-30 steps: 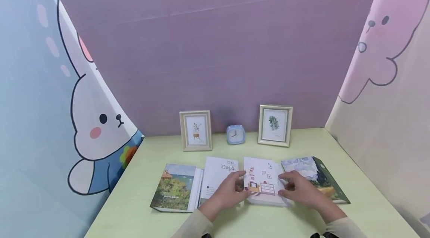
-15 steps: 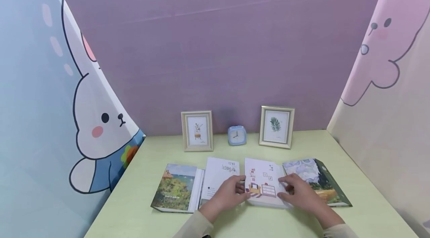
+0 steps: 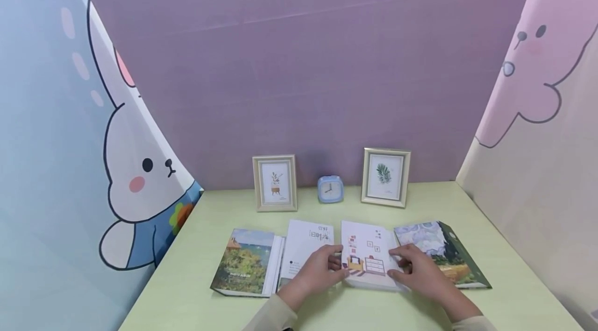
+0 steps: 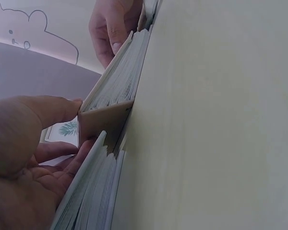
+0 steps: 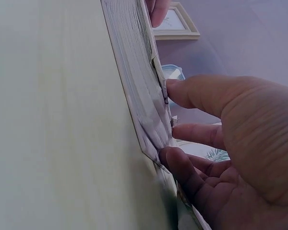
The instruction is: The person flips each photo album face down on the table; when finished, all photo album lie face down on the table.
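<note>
A white photo album (image 3: pixel 369 253) with a drawing of a furnished room on its cover lies between my two hands. My left hand (image 3: pixel 320 267) holds its spine side, and in the left wrist view the thumb is on the spine's (image 4: pixel 103 122) upper edge with the fingers lower down. From the other side, my right hand (image 3: pixel 417 270) holds the opposite edge, thumb and fingertips at the page edges (image 5: pixel 134 72) in the right wrist view. To the left lies a second white album (image 3: pixel 301 250), partly behind my left hand. A painting-covered album (image 3: pixel 460 256) lies partly behind my right hand.
At the far left of the row is a landscape-covered photo album (image 3: pixel 245 261). Along the back of the pale green table (image 3: pixel 224 198) stand a potted-plant picture frame (image 3: pixel 275 183), a blue alarm clock (image 3: pixel 330 189) and a leaf picture frame (image 3: pixel 385 177). A purple wall (image 3: pixel 303 71) rises behind.
Both hands have slid slightly down along the album's sides, toward the person, while keeping hold. The head view has shifted a little; the other things stay in place.
</note>
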Demonstrator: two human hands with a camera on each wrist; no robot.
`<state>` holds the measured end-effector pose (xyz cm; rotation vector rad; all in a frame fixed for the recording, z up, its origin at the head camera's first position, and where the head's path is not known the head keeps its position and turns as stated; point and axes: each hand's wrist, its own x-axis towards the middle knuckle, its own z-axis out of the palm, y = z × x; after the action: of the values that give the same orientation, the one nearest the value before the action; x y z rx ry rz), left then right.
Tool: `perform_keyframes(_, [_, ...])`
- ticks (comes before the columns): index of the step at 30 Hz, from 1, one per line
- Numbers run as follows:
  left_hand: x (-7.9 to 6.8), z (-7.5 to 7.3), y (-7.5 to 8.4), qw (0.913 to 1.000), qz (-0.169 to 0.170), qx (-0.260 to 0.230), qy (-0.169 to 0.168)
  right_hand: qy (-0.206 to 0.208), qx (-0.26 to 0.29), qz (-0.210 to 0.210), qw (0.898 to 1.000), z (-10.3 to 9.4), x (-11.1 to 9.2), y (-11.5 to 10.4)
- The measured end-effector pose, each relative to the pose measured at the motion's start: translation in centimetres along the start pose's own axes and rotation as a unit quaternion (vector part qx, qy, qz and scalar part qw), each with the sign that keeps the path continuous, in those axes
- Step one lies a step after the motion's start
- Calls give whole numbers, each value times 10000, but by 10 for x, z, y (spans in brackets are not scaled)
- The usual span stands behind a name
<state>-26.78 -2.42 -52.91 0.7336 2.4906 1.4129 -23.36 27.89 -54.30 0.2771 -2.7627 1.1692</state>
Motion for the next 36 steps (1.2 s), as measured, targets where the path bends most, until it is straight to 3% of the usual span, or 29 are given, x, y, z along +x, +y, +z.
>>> perform_keyframes(25, [1,5,-2,9992,76,-366,104,-31,85,-2,10000,-1,-3,-4])
perform_keyframes(30, [2,6,-2,9990,200,-367,177,-71,155,31,9998,-2,-4,-7])
perform_keyframes(36, [3,6,-5,9940,550,-925,196,-126,356,1,9993,0,-5,-9])
